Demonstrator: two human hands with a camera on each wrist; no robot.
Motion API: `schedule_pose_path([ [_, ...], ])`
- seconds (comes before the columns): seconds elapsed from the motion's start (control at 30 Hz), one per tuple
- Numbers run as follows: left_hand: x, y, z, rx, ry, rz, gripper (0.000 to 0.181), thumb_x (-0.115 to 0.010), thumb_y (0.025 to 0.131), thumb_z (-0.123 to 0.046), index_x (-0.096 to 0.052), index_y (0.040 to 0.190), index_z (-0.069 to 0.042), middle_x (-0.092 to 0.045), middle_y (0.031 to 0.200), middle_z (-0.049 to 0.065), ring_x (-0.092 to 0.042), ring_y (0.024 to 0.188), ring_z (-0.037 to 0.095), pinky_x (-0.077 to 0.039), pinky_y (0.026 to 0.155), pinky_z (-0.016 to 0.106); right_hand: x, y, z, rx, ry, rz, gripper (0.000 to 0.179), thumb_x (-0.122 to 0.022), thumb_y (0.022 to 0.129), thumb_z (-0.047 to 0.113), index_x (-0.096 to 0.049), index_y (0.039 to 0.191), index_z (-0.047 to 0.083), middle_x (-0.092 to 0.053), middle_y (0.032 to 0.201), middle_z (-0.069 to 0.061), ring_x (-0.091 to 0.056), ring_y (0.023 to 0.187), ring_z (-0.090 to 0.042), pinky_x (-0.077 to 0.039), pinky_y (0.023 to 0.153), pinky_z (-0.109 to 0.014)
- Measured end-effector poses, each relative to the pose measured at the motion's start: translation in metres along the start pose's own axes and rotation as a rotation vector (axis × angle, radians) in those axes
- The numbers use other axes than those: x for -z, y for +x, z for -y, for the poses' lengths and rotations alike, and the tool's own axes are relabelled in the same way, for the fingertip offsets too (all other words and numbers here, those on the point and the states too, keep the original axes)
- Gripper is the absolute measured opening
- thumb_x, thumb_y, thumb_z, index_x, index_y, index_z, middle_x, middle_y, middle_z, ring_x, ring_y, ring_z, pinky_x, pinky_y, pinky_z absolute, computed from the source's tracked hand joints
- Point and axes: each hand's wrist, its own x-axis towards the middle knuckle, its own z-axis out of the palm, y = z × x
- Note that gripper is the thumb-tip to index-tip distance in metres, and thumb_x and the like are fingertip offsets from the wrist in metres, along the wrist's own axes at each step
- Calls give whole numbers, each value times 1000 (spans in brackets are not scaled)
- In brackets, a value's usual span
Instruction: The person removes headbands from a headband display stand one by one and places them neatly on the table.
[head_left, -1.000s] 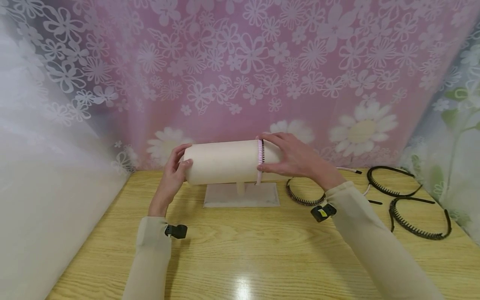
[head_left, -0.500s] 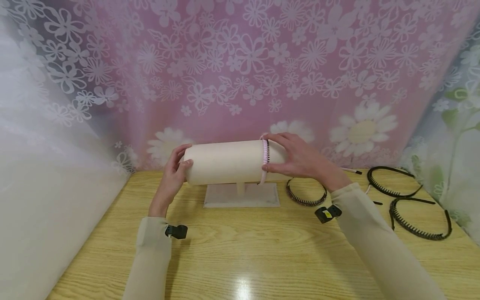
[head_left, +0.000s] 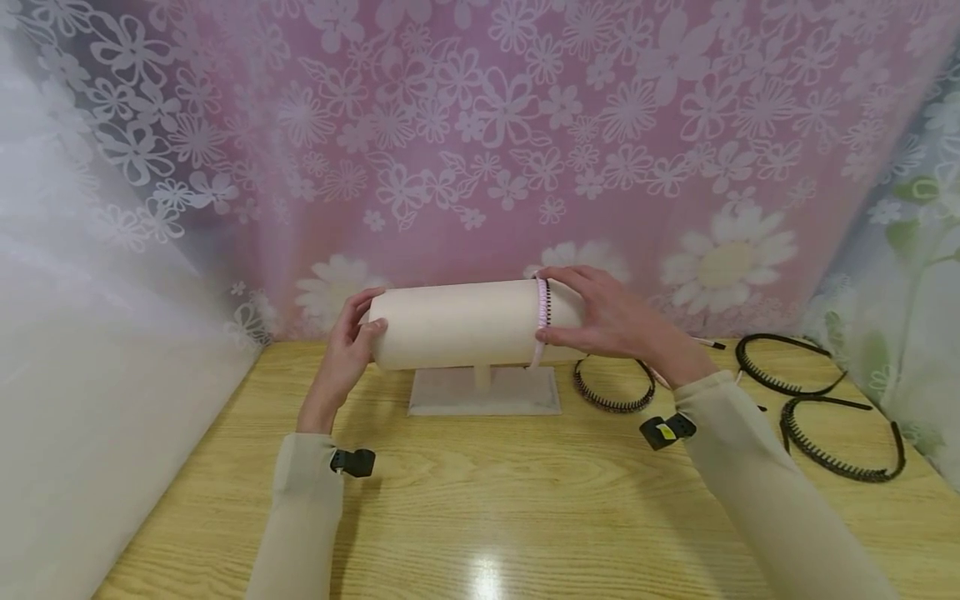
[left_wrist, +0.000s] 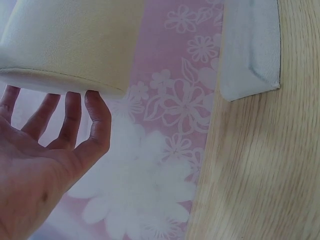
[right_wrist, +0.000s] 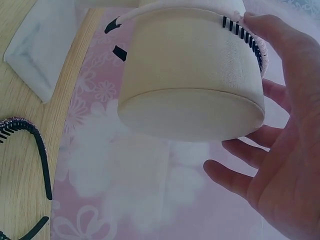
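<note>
A cream padded roll on a post forms a headband display stand (head_left: 457, 325). My left hand (head_left: 347, 350) holds the roll's left end, thumb in front. Its fingertips touch the roll's end in the left wrist view. Around the roll near its right end sits a pink headband (head_left: 542, 308) with black teeth on its right edge. My right hand (head_left: 611, 315) pinches this headband between the thumb in front and the fingers at the back. In the right wrist view, the headband's black tips (right_wrist: 119, 52) stick out on the side away from the hand.
A dark toothed headband (head_left: 615, 404) lies right of the stand's flat base (head_left: 483, 404). Further right on the wooden table (head_left: 450, 500) are black headbands (head_left: 840, 467), with another pale one partly behind the right arm. A pink floral curtain (head_left: 465, 167) hangs behind.
My right hand has slid the pink headband to the right along the roll, toward its right end. The left hand has stayed in place on the left end.
</note>
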Motion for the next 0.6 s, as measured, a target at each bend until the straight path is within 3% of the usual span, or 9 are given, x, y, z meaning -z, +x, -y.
schedule_pose_path([
  [0.6, -2, 1, 2, -21, -17, -9, 50, -48, 107, -27, -36, 156, -23, -38, 160, 4, -52, 126, 33, -58, 79, 36, 2, -9, -9, -50, 66, -6, 79, -79, 87, 45, -43, 154, 26, -41, 158, -16, -49, 135, -40, -47, 101, -66],
])
